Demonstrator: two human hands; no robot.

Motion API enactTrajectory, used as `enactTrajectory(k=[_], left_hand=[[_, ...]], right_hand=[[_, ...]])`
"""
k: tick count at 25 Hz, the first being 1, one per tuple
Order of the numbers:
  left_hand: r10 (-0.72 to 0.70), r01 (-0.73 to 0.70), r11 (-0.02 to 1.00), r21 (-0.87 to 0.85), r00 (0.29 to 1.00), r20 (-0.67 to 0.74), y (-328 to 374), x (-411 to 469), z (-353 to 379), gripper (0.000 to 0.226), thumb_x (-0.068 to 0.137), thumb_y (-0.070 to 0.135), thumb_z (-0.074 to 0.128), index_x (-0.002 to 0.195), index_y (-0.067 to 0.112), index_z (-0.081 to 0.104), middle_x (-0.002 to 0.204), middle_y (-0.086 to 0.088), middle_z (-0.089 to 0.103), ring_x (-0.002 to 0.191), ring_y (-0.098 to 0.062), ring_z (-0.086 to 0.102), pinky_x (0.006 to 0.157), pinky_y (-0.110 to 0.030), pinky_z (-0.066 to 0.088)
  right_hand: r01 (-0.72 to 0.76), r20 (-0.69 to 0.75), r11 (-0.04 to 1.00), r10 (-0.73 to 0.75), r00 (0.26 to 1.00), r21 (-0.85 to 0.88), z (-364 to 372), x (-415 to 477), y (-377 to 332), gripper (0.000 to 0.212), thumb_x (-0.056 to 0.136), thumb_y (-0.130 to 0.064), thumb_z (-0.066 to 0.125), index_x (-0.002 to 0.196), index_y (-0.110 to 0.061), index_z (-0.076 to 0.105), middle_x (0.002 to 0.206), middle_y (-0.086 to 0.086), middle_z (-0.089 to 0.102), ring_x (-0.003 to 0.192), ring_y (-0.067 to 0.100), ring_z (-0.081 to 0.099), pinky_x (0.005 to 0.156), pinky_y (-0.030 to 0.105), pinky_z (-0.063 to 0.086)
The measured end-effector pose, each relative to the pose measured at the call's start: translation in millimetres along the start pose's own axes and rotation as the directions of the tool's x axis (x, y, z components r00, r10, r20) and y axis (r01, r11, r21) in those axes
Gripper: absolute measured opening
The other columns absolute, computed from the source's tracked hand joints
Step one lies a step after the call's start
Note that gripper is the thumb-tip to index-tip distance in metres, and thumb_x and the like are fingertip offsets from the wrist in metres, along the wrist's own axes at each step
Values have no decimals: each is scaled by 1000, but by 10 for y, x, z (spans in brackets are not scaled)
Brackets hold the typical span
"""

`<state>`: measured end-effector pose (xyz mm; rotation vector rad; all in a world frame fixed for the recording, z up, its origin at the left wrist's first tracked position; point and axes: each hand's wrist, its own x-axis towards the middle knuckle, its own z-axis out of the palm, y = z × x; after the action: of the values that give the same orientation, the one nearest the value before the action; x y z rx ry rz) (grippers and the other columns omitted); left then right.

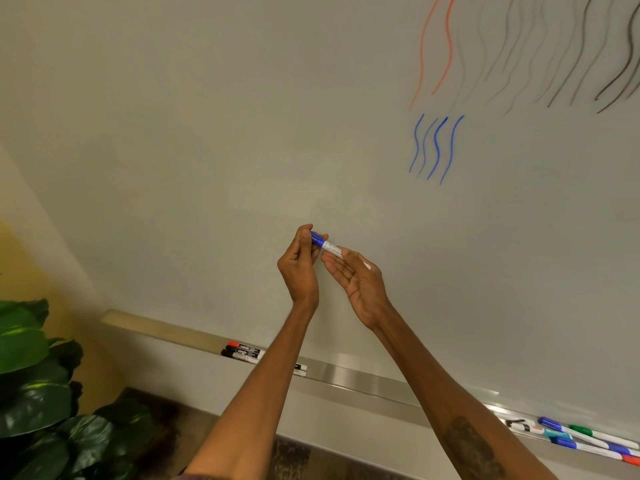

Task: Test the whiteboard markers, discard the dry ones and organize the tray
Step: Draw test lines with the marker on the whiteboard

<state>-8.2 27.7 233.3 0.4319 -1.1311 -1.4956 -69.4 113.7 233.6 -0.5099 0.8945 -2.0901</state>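
Note:
In front of the whiteboard (242, 133) both hands hold one blue marker (329, 245). My left hand (299, 265) pinches its blue cap end between thumb and fingers. My right hand (360, 278) grips the white barrel, palm turned toward me, and hides the far end. The cap sits on the marker. Wavy test lines in blue (436, 148), orange (433, 53) and black (571, 53) mark the board's upper right. Below runs the metal tray (363, 379).
Red and black markers (244, 351) lie on the tray's left part, one more (300, 369) partly behind my left arm. Several blue, green and red markers (581, 439) lie at its right end. A leafy plant (41, 393) stands at the lower left.

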Motion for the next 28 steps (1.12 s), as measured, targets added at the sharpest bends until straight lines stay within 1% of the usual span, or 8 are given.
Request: enactTrajectory(k=[5,8,10,14,16,20,24,28], left_hand=[[15,-15,1000,25,1000,-10,34,124,-283,25,102,19,51,119,9,67,106,-16,73,93,-21,75,84,-29,60],[8,-4,998,69,999,-50,29,180,-503,27,101,17,53,121,6,67,105,-11,74,93,-19,74,84,-29,60],[-1,9,995,95,997,-77,-12,207,-651,29,100,20,55,122,6,68,111,-14,73,96,-21,74,86,-32,60],[-10,26,991,135,993,-114,-17,268,-885,32,98,21,58,124,5,67,114,-11,73,95,-19,74,83,-27,60],[-25,40,989,145,994,-105,-6,306,-996,31,98,22,59,123,6,68,111,-12,74,94,-19,74,82,-26,59],[-86,118,985,127,968,-237,-60,282,-1310,22,98,24,60,112,14,74,92,0,77,81,-16,73,79,-29,61],[-126,177,978,113,925,-359,-176,235,-1743,24,98,21,61,115,9,73,96,-8,76,85,-25,73,83,-34,61],[-149,216,969,121,899,-412,-168,171,-2158,24,97,19,61,116,9,72,91,-3,77,83,-17,73,82,-28,60]], right_hand=[[-62,22,991,60,998,120,146,51,310,28,101,-12,49,123,3,59,118,23,67,106,31,69,88,32,58],[-67,42,995,64,997,73,218,86,481,27,101,-12,50,122,2,60,119,23,67,109,32,68,89,32,58],[-62,57,998,60,997,26,249,92,608,30,99,-13,53,124,2,59,122,23,66,111,33,67,90,32,57],[-38,92,998,42,995,-39,347,98,809,49,78,-27,72,119,-3,62,121,19,67,113,34,66,90,32,56],[-41,112,998,46,993,-45,369,112,878,47,77,-29,72,117,-5,64,119,18,69,112,34,66,91,32,56],[-76,70,971,94,993,-225,486,179,1072,26,95,-16,63,115,0,65,107,20,72,102,34,70,87,33,58],[-175,79,909,220,972,-379,579,221,1349,24,93,-15,66,111,-1,69,103,20,73,98,32,72,86,33,58],[-251,61,836,320,946,-488,539,213,1742,19,90,-15,69,107,-6,73,100,15,75,99,28,71,84,28,57]])
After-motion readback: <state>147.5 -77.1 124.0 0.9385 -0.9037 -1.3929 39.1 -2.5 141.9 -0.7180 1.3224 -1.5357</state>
